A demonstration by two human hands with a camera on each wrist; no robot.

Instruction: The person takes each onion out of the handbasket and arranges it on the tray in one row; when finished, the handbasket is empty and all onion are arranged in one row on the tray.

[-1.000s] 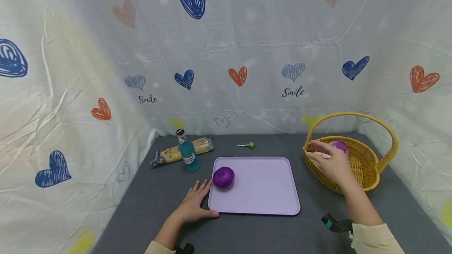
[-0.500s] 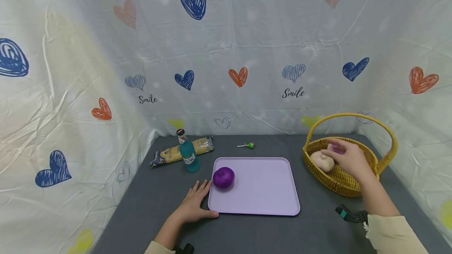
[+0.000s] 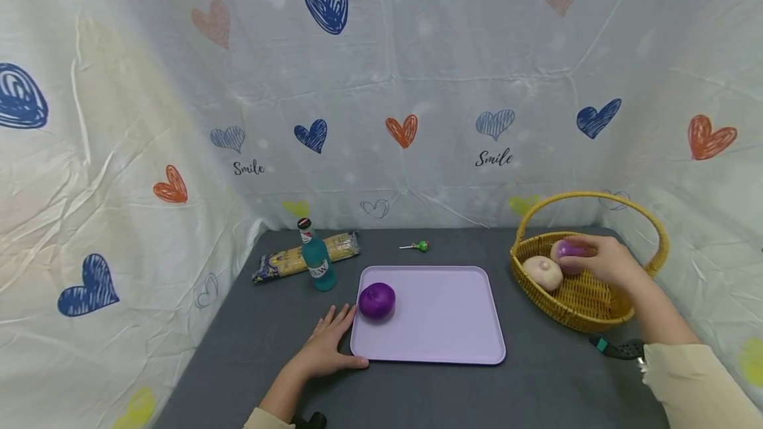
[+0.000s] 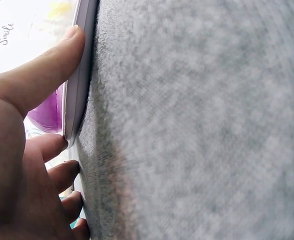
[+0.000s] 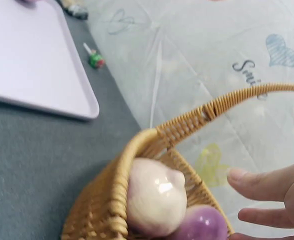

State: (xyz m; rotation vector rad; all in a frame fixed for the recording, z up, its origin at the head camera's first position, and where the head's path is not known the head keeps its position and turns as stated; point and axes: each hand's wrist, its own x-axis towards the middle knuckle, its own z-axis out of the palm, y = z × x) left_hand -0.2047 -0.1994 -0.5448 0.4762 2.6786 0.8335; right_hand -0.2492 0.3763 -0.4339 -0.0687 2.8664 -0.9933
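My left hand [image 3: 326, 344] rests with fingers spread at the near left corner of a lilac tray [image 3: 444, 313], thumb and fingertips touching its rim. On the tray's left side sits a round purple onion-like vegetable [image 3: 377, 300]. My right hand [image 3: 608, 260] reaches into a yellow wicker basket [image 3: 575, 313], thumb and fingers apart over a purple-and-white round vegetable [image 3: 569, 253]. In the right wrist view, a gap shows between the fingertips and this purple vegetable [image 5: 203, 227]. Beside it in the basket lies a whitish round vegetable [image 3: 542, 273] with a small nub, untouched.
A blue-green bottle [image 3: 318, 260] stands at the back left before a long yellow packet [image 3: 286, 263]. A lollipop [image 3: 422, 245] lies behind the tray. The basket's arched handle [image 3: 590, 196] rises above its bowl. A heart-printed cloth [image 3: 357, 85] hangs behind the grey table.
My right hand has let go of the whitish vegetable in the basket and moved right, over the purple-and-white one. My left hand has stayed at the tray.
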